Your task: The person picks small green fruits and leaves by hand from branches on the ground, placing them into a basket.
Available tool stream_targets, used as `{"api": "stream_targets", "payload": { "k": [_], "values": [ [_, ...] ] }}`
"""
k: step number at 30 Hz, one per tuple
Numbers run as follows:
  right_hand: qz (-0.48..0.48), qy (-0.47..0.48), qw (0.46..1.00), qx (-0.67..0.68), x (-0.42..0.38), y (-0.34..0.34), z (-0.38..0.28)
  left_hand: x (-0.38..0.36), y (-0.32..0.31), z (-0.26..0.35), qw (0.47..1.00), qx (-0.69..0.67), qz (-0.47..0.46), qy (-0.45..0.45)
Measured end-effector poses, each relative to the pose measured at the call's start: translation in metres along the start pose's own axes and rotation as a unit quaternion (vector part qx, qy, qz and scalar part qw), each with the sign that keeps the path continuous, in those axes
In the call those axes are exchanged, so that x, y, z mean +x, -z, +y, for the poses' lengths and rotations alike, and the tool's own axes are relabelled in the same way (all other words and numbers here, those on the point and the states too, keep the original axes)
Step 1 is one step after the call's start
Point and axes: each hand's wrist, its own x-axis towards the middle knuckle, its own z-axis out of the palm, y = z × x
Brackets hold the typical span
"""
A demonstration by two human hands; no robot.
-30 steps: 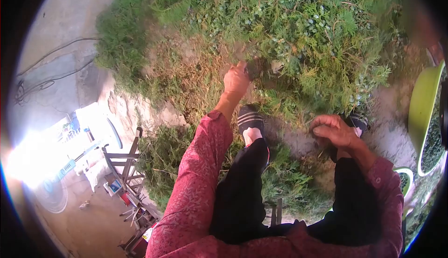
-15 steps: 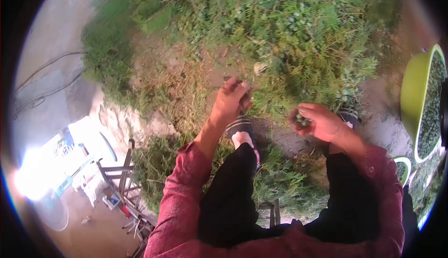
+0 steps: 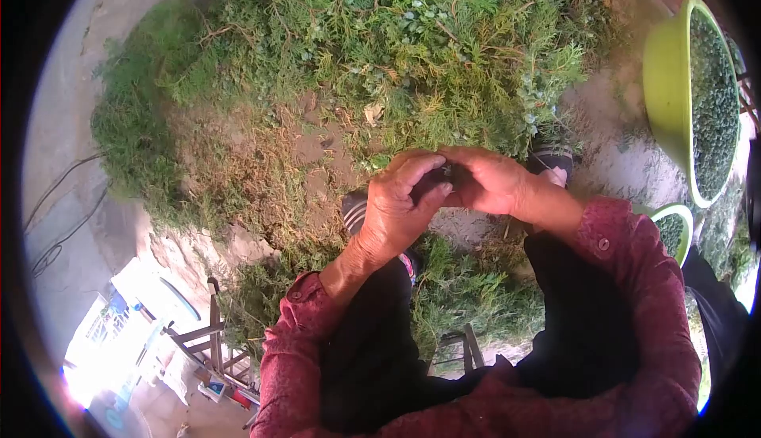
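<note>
My left hand and my right hand meet in front of me, their fingertips touching and curled inward. Something small and dark sits in the shadow between the fingers, too hidden to name. Beyond them lies a broad heap of cut evergreen branches, with flat feathery sprays and pale bluish-green cones. Neither hand touches the heap.
A large yellow-green basin full of small green cones stands at the right, with a smaller bowl of the same below it. More cut sprigs lie between my feet. A wooden stool stands at lower left.
My hands have come together from well apart; the right hand, which had greenish bits in its fingers, moved left. The whole view has shifted, so the basin shows farther in.
</note>
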Motion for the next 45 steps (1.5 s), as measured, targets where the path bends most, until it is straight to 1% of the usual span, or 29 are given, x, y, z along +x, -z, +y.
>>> {"api": "stream_targets", "payload": {
  "k": [3, 5, 9, 10, 12, 15, 16, 17, 18, 19, 21, 22, 24, 25, 26, 27, 28, 29, 30, 31, 32, 34, 36, 38, 40, 42, 43, 44, 45],
  "values": [
    [0.021, 0.01, 1.0, -0.002, 0.002, 0.001, 0.005, 0.0, 0.0, 0.002, 1.0, 0.014, -0.011, 0.012],
    [0.082, 0.027, 0.996, -0.028, 0.001, 0.0, 0.006, 0.002, 0.001, 0.004, 0.999, 0.043, -0.017, 0.025],
    [0.079, 0.004, 0.994, -0.079, -0.002, 0.007, 0.004, 0.001, 0.002, -0.009, 0.995, 0.093, -0.024, 0.035],
    [0.079, -0.004, 0.992, -0.096, -0.004, 0.005, 0.003, -0.001, 0.001, -0.012, 0.995, 0.092, -0.023, 0.036],
    [0.079, -0.012, 0.99, -0.113, -0.005, 0.004, 0.003, -0.003, 0.001, -0.013, 0.994, -0.016, -0.001, 0.108],
    [0.082, -0.001, 0.99, -0.113, -0.004, 0.0, 0.006, 0.0, 0.005, 0.0, 0.992, 0.003, -0.02, 0.122],
    [0.115, 0.002, 0.987, -0.112, -0.004, -0.004, 0.007, -0.001, 0.003, -0.001, 0.992, 0.003, -0.02, 0.125],
    [0.148, 0.005, 0.983, -0.112, -0.003, -0.008, 0.008, 0.001, 0.002, -0.003, 0.995, 0.033, -0.012, 0.088],
    [0.15, 0.002, 0.983, -0.11, -0.003, -0.008, 0.007, 0.002, 0.001, -0.004, 0.997, 0.063, -0.004, 0.054],
    [0.112, -0.007, 0.986, -0.124, -0.002, -0.006, 0.004, 0.003, 0.001, -0.006, 0.996, 0.06, -0.006, 0.062],
    [0.061, -0.014, 0.992, -0.108, 0.0, 0.004, 0.006, -0.001, 0.0, -0.009, 0.995, 0.094, -0.008, 0.03],
    [0.067, -0.005, 0.993, -0.099, -0.003, 0.0, 0.005, -0.003, -0.002, -0.01, 0.995, 0.087, -0.012, 0.039],
    [0.083, 0.018, 0.991, -0.103, -0.001, -0.001, 0.005, -0.001, -0.003, -0.01, 0.999, 0.044, -0.013, 0.023],
    [0.041, 0.028, 0.996, -0.08, -0.001, 0.009, 0.007, 0.0, -0.004, -0.003, 0.998, 0.065, -0.01, 0.001],
    [-0.002, 0.041, 0.997, -0.059, 0.002, 0.018, 0.007, 0.001, -0.004, -0.001, 0.998, 0.062, -0.014, 0.006],
    [-0.045, 0.049, 0.991, -0.118, 0.005, 0.018, 0.005, 0.001, -0.003, 0.0, 0.993, 0.11, -0.027, -0.019],
    [-0.04, 0.048, 0.992, -0.111, 0.006, 0.017, 0.007, 0.001, -0.003, 0.0, 0.986, 0.157, -0.041, -0.043],
    [-0.037, 0.158, 0.935, -0.317, 0.005, 0.017, 0.009, 0.0, -0.003, 0.0, 0.972, 0.225, -0.047, -0.052],
    [-0.031, 0.256, 0.823, -0.505, 0.003, 0.011, 0.01, -0.001, -0.004, -0.001, 0.973, 0.22, -0.055, -0.047],
    [0.011, 0.043, 0.99, -0.136, -0.001, -0.001, 0.006, 0.0, -0.003, -0.002, 0.97, 0.23, -0.045, -0.058],
    [0.012, 0.044, 0.99, -0.136, -0.002, -0.005, 0.004, 0.002, -0.003, -0.003, 0.967, 0.243, -0.031, -0.072],
    [0.077, 0.032, 0.989, -0.125, -0.003, -0.012, 0.004, 0.003, -0.002, -0.003, 0.969, 0.229, -0.019, -0.085],
    [0.075, 0.023, 0.983, -0.164, -0.002, -0.009, -0.001, 0.004, -0.001, -0.002, 0.983, 0.176, 0.017, -0.052],
    [0.076, 0.012, 0.977, -0.2, -0.004, -0.006, -0.007, 0.006, 0.004, 0.001, 0.981, 0.185, 0.022, -0.058],
    [0.025, 0.004, 0.975, -0.222, -0.007, -0.008, -0.014, 0.003, 0.011, 0.003, 0.978, 0.197, 0.026, -0.061],
    [0.015, 0.026, 0.979, -0.2, -0.008, -0.001, -0.016, 0.0, 0.02, 0.004, 0.981, 0.182, 0.057, 0.019],
    [0.007, 0.044, 0.984, -0.174, -0.01, 0.002, -0.016, -0.005, 0.028, 0.001, 0.979, 0.184, 0.048, 0.071],
    [0.003, 0.043, 0.983, -0.176, -0.012, 0.004, -0.017, -0.013, 0.036, -0.012, 0.978, 0.188, 0.051, 0.071],
    [0.022, 0.03, 0.982, -0.187, -0.015, 0.004, -0.019, -0.023, 0.041, -0.033, 0.955, 0.287, -0.039, 0.067]
  ]
}}
